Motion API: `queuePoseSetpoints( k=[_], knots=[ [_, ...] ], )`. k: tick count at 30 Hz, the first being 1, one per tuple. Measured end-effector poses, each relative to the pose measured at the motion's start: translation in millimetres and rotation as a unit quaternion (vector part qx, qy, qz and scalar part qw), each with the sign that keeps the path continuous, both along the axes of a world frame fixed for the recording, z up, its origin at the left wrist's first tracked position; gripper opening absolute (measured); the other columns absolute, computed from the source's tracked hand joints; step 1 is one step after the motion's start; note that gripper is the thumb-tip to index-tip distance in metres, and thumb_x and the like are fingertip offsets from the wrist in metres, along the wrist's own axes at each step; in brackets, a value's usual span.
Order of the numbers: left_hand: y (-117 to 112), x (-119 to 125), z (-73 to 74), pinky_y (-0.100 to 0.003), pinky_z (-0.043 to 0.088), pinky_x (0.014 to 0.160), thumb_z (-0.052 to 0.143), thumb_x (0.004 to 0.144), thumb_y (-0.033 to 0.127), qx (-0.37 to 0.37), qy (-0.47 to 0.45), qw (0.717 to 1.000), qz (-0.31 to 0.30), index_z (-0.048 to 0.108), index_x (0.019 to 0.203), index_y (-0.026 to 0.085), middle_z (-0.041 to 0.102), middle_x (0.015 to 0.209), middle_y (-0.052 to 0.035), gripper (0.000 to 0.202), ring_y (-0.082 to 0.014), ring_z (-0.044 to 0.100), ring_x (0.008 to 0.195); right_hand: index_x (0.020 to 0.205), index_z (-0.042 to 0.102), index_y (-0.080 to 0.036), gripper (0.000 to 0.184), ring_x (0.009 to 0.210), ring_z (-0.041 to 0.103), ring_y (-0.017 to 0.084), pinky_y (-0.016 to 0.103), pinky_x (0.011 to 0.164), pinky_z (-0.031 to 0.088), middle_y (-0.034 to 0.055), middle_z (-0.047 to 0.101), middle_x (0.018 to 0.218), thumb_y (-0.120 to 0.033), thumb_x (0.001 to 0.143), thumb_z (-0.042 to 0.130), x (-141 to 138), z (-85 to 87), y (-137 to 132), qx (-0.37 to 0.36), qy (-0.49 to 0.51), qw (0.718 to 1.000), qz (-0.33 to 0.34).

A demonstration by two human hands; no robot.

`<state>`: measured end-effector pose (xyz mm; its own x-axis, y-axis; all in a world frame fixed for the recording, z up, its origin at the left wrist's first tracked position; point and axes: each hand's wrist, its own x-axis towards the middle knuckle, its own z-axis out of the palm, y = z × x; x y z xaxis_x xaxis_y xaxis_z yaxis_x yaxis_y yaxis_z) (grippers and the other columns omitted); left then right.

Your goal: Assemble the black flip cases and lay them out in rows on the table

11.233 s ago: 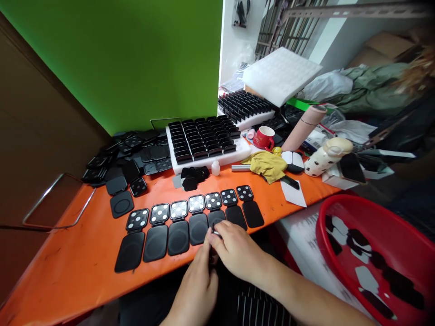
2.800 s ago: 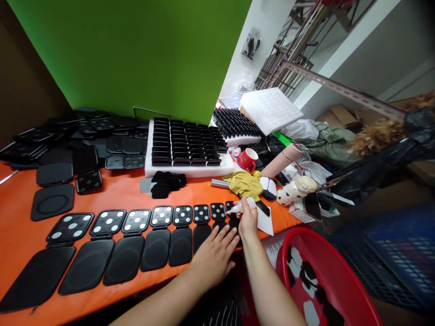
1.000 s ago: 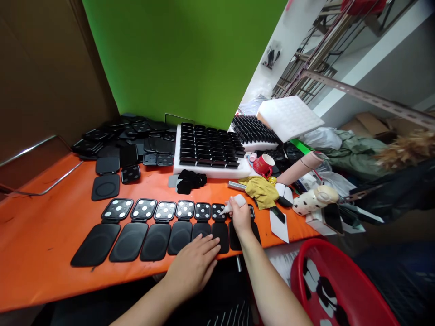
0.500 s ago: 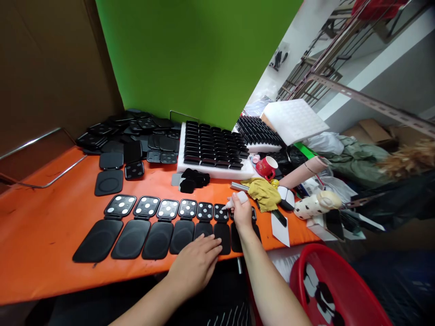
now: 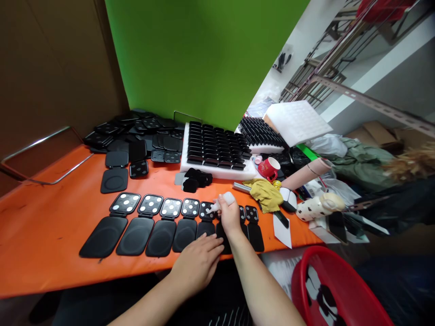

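My right hand (image 5: 229,214) is closed round a small white squeeze bottle (image 5: 228,198). Its narrow nozzle points left and down at a black square panel with pale dots (image 5: 207,210). That panel is the upper half of an opened, hinged black case, one of several in a row along the table. Palm down, my left hand (image 5: 197,260) rests with fingers stretched over the lower black flaps (image 5: 201,230) near the front edge. Further left, an opened case shows a dotted panel (image 5: 125,203) above a plain black flap (image 5: 103,236). My right hand hides part of the row.
Behind the row stands a white foam tray (image 5: 217,170) filled with black pieces. A pile of black cases (image 5: 118,131) lies back left on the orange table (image 5: 44,226). At right are a yellow cloth (image 5: 265,194), a red mug (image 5: 268,168) and a red basin (image 5: 299,280).
My right hand has moved left with the squeeze bottle, its nozzle going from one dotted panel to the neighbouring one. My left hand stays nearly still. The view has shifted slightly.
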<state>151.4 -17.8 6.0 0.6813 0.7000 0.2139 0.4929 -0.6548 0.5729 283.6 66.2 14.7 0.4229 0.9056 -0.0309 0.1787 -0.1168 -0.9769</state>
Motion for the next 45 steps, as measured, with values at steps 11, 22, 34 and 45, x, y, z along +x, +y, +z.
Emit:
queuePoseSetpoints(
  k=[11,22,34,45],
  knots=[
    [0,0,-2.6,-0.042,0.036,0.101,0.041,0.087,0.022,-0.01,-0.013,1.0,-0.002,0.055,0.115,0.026,0.057,0.123,0.0014,0.032,-0.0193,0.049,0.116,0.073,0.061,-0.014,0.038,0.048,0.057,0.015,0.024,0.045,0.04,0.0062,0.068,0.066,-0.052,0.073,0.054,0,-0.8,10,0.002,-0.036,0.999,-0.019],
    [-2,0,4.1,-0.046,0.037,0.1,0.044,0.085,0.022,0.0,-0.019,1.0,0.002,0.057,0.113,0.024,0.059,0.12,-0.0015,0.03,-0.0218,0.049,0.115,0.074,0.057,-0.015,0.038,0.042,0.051,0.011,0.022,0.04,0.038,0.006,0.068,0.07,-0.052,0.076,0.05,-3,0.6,15,0.014,0.001,1.0,-0.027],
    [7,-72,4.1,-0.048,0.039,0.098,0.043,0.085,0.022,0.042,0.02,0.994,0.095,0.059,0.111,0.023,0.063,0.114,-0.003,0.03,-0.0217,0.056,0.107,0.075,0.063,-0.016,0.037,0.052,0.057,0.015,0.024,0.048,0.041,0.0039,0.067,0.064,-0.052,0.071,0.056,-50,-2.1,11,0.014,-0.01,0.999,0.05],
    [9,-74,-1.3,-0.043,0.042,0.098,0.044,0.085,0.022,0.011,0.002,0.992,0.123,0.062,0.104,0.026,0.065,0.11,0.0009,0.027,-0.0196,0.058,0.104,0.074,0.059,-0.016,0.038,0.044,0.051,0.012,0.023,0.043,0.037,0.004,0.067,0.067,-0.053,0.077,0.048,-49,-7.1,29,0.014,-0.011,0.999,0.041]
  ],
)
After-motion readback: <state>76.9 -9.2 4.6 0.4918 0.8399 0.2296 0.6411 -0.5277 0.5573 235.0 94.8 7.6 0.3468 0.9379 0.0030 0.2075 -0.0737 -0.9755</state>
